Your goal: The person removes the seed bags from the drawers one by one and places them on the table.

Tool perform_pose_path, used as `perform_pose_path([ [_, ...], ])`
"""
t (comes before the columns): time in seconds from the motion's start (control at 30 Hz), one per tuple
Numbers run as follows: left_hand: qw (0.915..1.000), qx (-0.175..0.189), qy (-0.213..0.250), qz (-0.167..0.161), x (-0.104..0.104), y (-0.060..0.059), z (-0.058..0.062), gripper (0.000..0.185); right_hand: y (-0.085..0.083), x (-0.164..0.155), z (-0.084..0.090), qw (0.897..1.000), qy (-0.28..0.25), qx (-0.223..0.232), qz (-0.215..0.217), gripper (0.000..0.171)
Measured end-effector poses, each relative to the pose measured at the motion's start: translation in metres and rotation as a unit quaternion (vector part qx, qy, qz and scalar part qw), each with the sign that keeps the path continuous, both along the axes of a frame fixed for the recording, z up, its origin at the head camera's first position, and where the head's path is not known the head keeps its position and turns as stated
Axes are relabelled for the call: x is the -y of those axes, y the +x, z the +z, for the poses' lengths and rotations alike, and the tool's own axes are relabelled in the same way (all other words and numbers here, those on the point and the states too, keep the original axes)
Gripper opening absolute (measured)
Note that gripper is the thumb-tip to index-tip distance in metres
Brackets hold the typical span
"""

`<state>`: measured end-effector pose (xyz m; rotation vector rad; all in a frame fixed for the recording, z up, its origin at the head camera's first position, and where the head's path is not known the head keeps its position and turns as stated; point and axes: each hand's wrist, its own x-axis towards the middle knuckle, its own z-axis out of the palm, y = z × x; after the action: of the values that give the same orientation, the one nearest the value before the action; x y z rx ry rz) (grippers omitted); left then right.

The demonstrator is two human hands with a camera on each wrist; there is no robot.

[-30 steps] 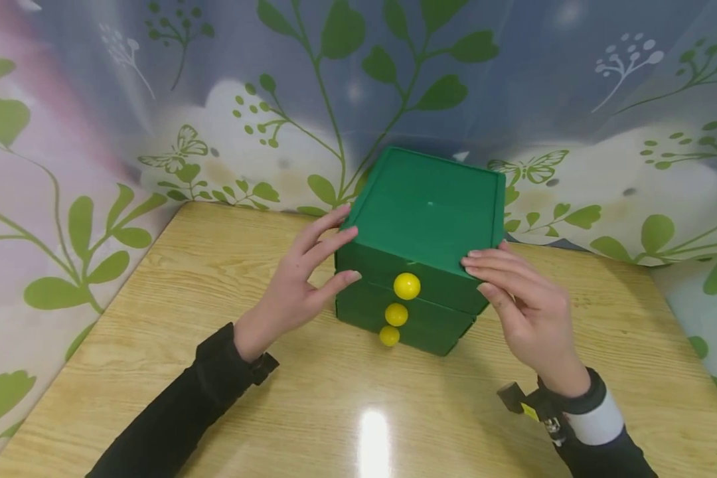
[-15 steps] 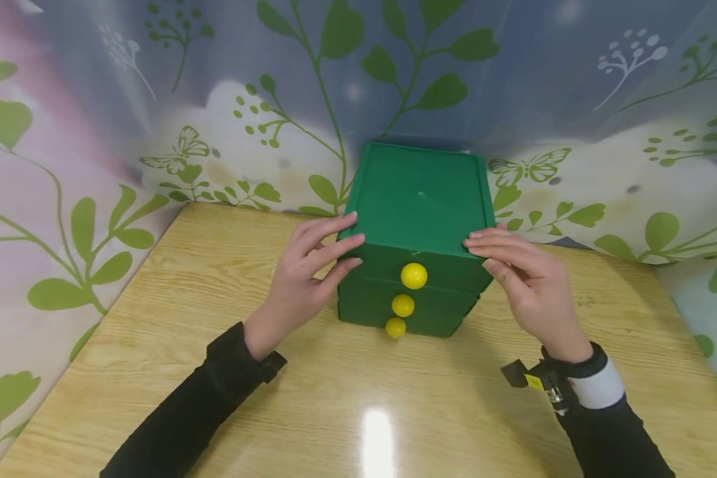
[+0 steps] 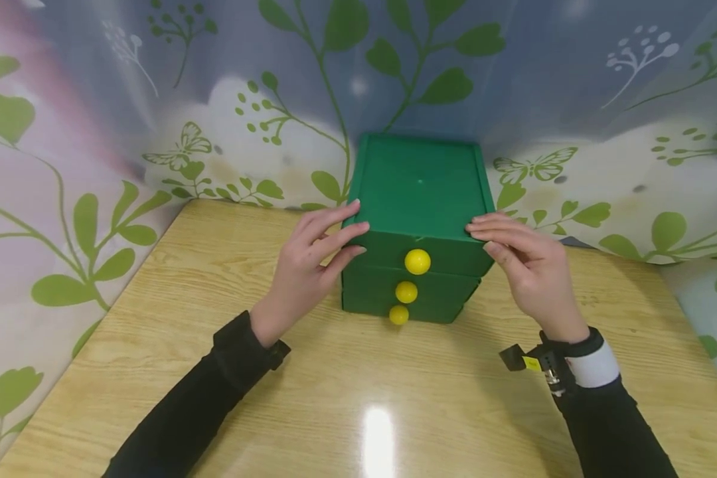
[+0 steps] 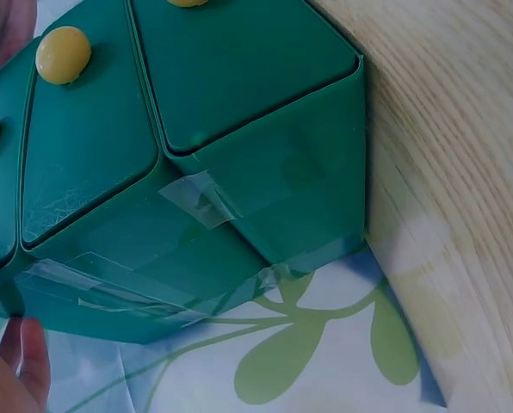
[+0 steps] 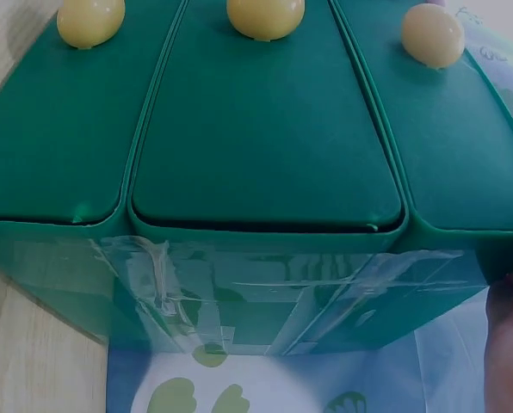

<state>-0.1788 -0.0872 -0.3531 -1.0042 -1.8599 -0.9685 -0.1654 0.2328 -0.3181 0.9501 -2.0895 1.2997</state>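
both hands [image 3: 311, 262] on green drawer box [image 3: 419, 192]

**2 hands raised, fingers extended**

The left hand [image 3: 301, 265] reaches forward from a black sleeve [image 3: 197, 405], its fingers straight and slightly spread, pointing right. The right hand [image 3: 522, 265] mirrors it, fingers straight and pointing left, with a white cuff [image 3: 597, 365] and a small black wrist device [image 3: 534, 362].

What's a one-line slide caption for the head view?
Left hand and right hand press straight fingers against the sides of a green three-drawer box with yellow knobs on a wooden table.
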Motion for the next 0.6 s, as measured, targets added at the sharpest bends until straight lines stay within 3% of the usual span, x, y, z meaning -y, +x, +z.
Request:
perform_pose_path([
  [0.33, 1.0, -0.007, -0.003, 0.003, -0.002, -0.012, 0.007, 0.038, -0.009, 0.001, 0.003, 0.999, -0.024, 0.038, -0.005, 0.029],
  [0.6, 1.0, 0.0, -0.002, 0.0, -0.004, -0.02, 0.003, 0.037, -0.017, 0.001, 0.001, 0.999, -0.016, 0.045, -0.013, 0.025],
])
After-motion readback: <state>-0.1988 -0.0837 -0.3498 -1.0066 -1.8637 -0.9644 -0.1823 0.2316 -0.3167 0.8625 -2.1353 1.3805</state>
